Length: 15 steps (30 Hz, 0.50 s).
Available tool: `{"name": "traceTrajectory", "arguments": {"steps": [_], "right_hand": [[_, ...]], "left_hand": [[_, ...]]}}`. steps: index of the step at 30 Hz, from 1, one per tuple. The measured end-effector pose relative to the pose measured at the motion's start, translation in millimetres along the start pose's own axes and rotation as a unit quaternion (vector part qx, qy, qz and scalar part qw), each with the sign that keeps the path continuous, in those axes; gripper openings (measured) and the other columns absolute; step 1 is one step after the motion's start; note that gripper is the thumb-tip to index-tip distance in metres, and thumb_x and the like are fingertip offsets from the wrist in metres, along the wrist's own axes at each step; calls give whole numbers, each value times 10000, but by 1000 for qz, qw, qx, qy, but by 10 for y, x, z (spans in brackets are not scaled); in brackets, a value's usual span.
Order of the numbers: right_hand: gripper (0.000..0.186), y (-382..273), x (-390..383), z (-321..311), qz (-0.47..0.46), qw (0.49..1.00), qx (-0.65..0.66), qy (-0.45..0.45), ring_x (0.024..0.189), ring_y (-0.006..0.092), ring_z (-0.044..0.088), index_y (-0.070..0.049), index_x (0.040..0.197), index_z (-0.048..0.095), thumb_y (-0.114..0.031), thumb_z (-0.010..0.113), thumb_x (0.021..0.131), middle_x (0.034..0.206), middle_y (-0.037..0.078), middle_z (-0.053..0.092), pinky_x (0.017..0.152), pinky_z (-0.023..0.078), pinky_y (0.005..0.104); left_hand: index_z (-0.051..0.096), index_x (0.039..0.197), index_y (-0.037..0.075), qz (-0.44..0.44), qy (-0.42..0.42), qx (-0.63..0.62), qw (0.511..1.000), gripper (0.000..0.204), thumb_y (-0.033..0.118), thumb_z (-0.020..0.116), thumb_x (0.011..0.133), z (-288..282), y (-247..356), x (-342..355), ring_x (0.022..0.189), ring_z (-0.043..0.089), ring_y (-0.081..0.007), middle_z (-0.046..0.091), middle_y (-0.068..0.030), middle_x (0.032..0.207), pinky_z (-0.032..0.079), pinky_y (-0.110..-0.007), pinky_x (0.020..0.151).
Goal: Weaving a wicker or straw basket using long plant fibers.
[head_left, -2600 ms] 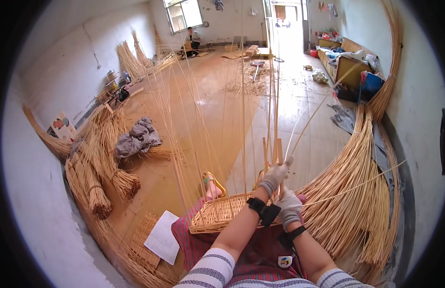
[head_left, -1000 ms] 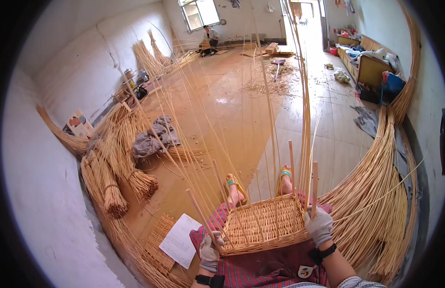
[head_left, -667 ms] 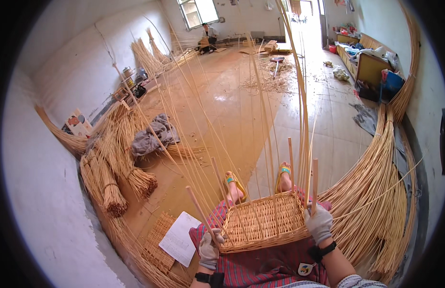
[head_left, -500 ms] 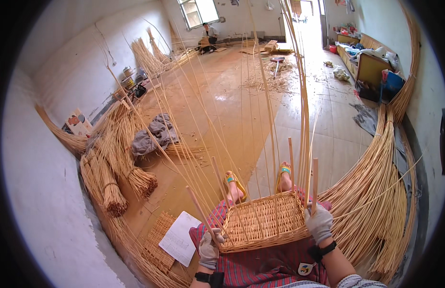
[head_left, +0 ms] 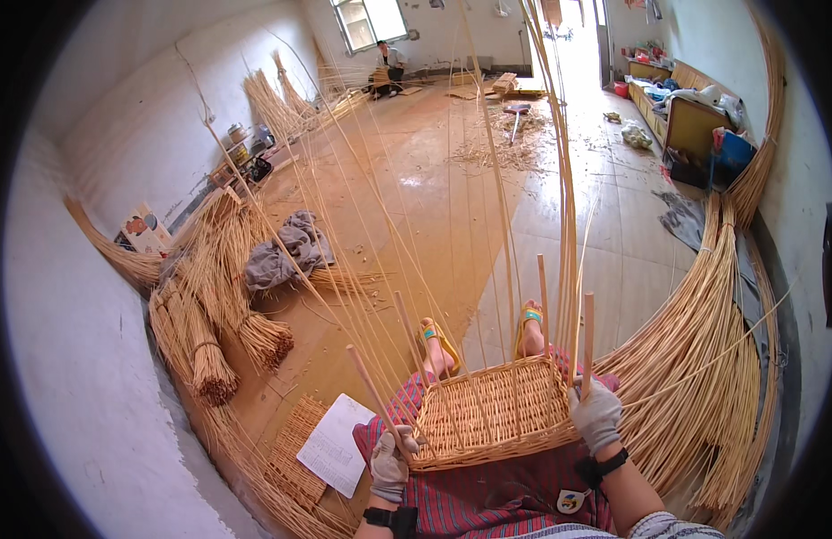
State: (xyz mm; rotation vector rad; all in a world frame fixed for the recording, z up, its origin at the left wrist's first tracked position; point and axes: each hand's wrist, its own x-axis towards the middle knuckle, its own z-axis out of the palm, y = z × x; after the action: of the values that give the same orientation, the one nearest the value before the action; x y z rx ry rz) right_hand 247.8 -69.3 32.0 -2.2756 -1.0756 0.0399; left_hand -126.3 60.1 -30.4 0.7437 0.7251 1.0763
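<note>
Both gloved hands, left hand (head_left: 391, 463) and right hand (head_left: 595, 415), have fingers closed on the wicker basket (head_left: 492, 415) corners; best keep it steady so the tall stakes (head_left: 488, 180) don't splay.

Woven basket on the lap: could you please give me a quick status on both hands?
Left hand and right hand gloved, gripping basket corners. Basket on lap, tall stakes upright. Nothing between them.

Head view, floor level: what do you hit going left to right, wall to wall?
Bound reed bundles → white paper sheet → left hand → woven basket → right hand → fanned reed pile by the wall.
</note>
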Motion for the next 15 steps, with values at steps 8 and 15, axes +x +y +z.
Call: {"name": "traceTrajectory", "arguments": {"steps": [8, 15], "right_hand": [[189, 3, -1, 12, -7, 1000, 1, 21, 747, 326, 691, -122, 961, 702, -206, 760, 802, 826, 119, 710, 670, 538, 409], [198, -4, -11, 4, -1, 1000, 12, 24, 748, 325, 691, -116, 968, 704, -204, 761, 800, 829, 121, 708, 669, 540, 409]], "left_hand": [[621, 1160, -41, 0, -18, -19, 1000, 439, 361, 491, 1043, -25, -7, 3, 781, 669, -235, 688, -117, 824, 535, -449, 907], [625, 1160, -39, 4, -22, -20, 1000, 438, 360, 492, 1042, 11, 6, -5, 783, 674, -243, 694, -118, 824, 528, -471, 929]]}}
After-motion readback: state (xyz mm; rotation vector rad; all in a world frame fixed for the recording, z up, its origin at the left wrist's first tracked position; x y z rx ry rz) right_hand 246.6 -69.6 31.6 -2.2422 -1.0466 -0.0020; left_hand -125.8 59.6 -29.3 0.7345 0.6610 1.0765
